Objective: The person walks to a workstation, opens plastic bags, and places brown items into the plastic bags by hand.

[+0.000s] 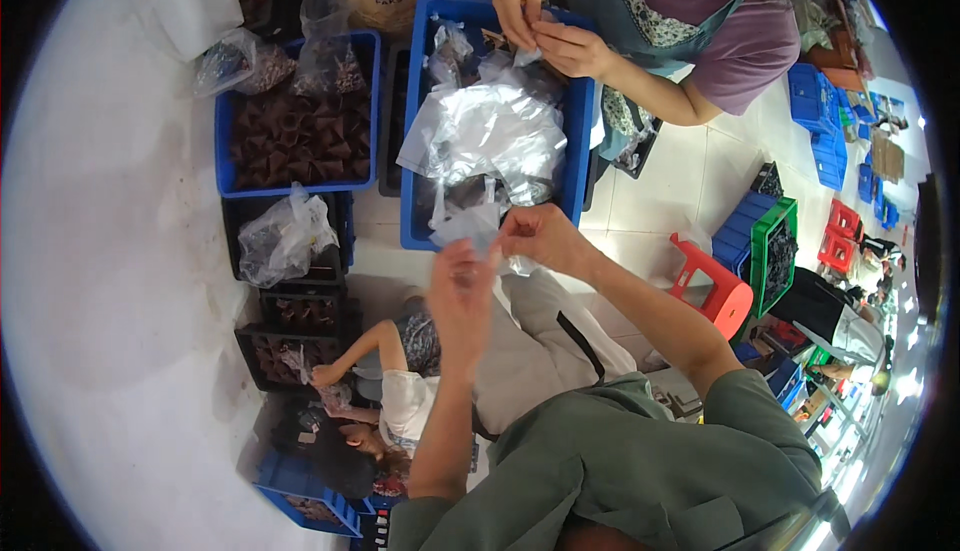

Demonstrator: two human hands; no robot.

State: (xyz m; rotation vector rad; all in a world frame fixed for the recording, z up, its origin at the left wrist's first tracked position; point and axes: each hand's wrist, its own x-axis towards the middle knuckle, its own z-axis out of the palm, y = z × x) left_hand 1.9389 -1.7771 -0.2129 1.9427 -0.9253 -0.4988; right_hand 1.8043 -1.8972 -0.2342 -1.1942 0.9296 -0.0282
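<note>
At the near end of a large blue crate (410, 176), my two hands meet over a small, thin translucent plastic sheet or bag (470, 228). The fingers of my right hand (543, 238) are pinched together at the right edge of this plastic. My left hand (463, 286) is raised against its lower side, but motion smears the fingers, so their grip cannot be made out. Inside the crate lies a shiny heap of clear plastic bags (495, 136), with darker contents partly hidden beneath.
Across the crate, a co-worker's hands (550, 36) handle something whitish. To the left stands a blue crate of brown cone-shaped pieces (300, 141), beside a white wall. Another person (400, 381) sits at lower left by black crates (290, 356). A red stool (708, 286) stands right.
</note>
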